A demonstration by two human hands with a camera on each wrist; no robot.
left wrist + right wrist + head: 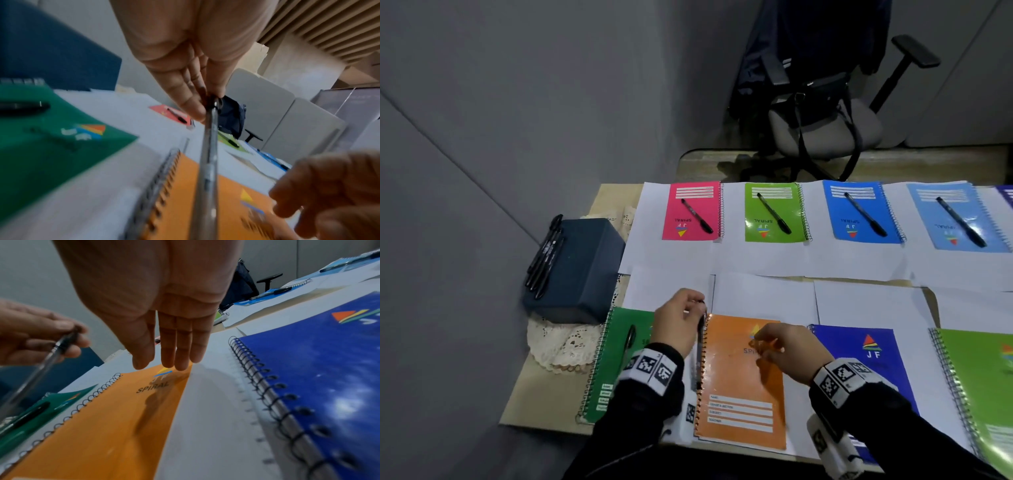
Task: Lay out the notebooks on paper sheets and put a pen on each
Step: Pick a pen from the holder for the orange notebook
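Note:
My left hand (pixel 697 308) pinches the top end of a black pen (pixel 700 349), which hangs over the spiral edge of the orange notebook (pixel 743 394). In the left wrist view the fingertips (pixel 193 112) hold the pen (pixel 207 162) by its tip. My right hand (pixel 767 342) hovers above the notebook's logo with straight fingers (pixel 167 353) and holds nothing. To the left, a dark green notebook (pixel 619 370) carries a pen (pixel 630 342). A dark blue notebook (pixel 859 370) and a light green one (pixel 983 383) lie bare to the right, all on paper sheets (pixel 763 298).
In the back row, pink (pixel 688 212), green (pixel 770 222), blue (pixel 859 219) and light blue (pixel 955 226) notebooks each carry a pen. A dark box (pixel 582 270) at the left bears spare pens (pixel 544 253). An office chair (pixel 825 116) stands beyond the table.

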